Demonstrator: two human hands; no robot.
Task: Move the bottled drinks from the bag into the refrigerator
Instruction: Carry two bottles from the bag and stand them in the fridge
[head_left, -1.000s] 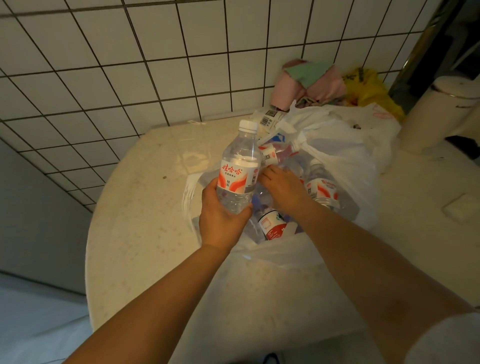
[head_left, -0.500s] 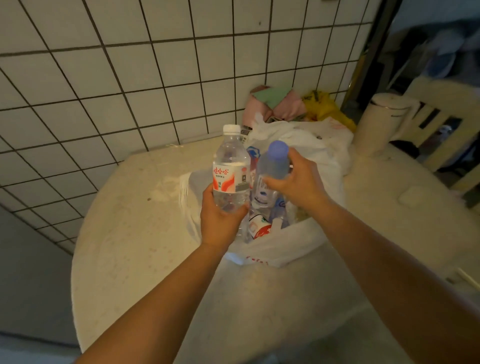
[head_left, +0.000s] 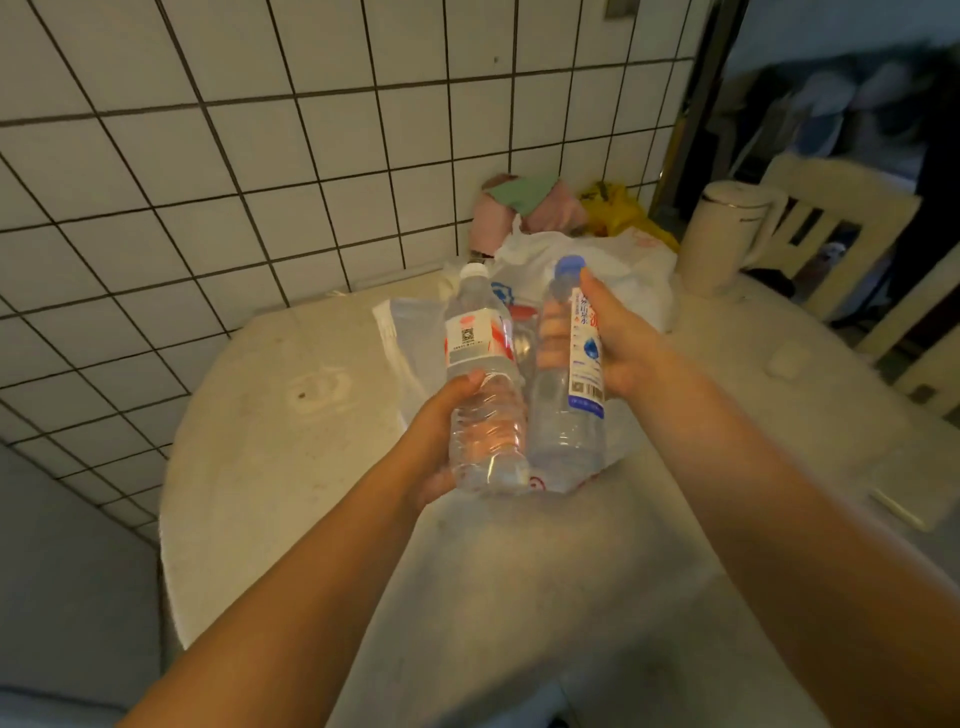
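Note:
My left hand (head_left: 441, 441) grips the lower half of a clear water bottle with a white cap and a red-and-white label (head_left: 480, 343). My right hand (head_left: 618, 338) is wrapped round a second clear bottle with a blue cap and a white-and-blue label (head_left: 584, 358). Both bottles are held upright, side by side, above the near edge of the white plastic bag (head_left: 628, 270) on the round table (head_left: 291, 467). A red-capped bottle (head_left: 521, 312) shows inside the bag behind them. No refrigerator is in view.
A tiled wall (head_left: 260, 156) runs behind the table. Pink and green cloth (head_left: 524, 202) and a yellow bag (head_left: 618, 208) lie at the back. A cream kettle (head_left: 722, 239) stands at the right, with a chair (head_left: 831, 234) beyond. A small white block (head_left: 787, 358) lies at the right.
My right hand has lifted a blue-capped bottle out of the bag and drawn it nearer. The left hand's bottle has also come closer and turned its label. The view has swung right.

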